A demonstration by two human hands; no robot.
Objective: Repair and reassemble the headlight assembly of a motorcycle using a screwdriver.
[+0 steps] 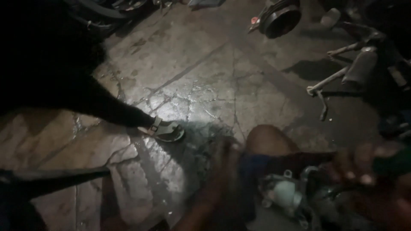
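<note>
Scene is dim and motion-blurred; detail at the near edge is limited.

Right hand (364,164): at the near right, fingers curled over a dark green handle (396,160) that runs off toward the right edge. The grip is clenched on this handle. What the handle belongs to cannot be made out.

Left hand (222,167): at near centre, heavily blurred, lying just left of the metal part. Whether its grip is clenched or released cannot be told.

Metal engine part (287,194): grey and pale, with a rounded housing and small lugs, sitting at the near right between the two hands, below the person's bare knee (269,139). The right hand is directly above its right side; contact is not clear.

Surroundings: a cracked, wet concrete floor (205,81) with a bright patch of light at centre. A second person's dark-clothed leg comes in from the left, ending in a sandalled foot (165,130) planted on the floor, well apart from the hands. A motorcycle stand and footrest (342,75) occupy the far right; a round black part (280,19) lies at the far centre.
</note>
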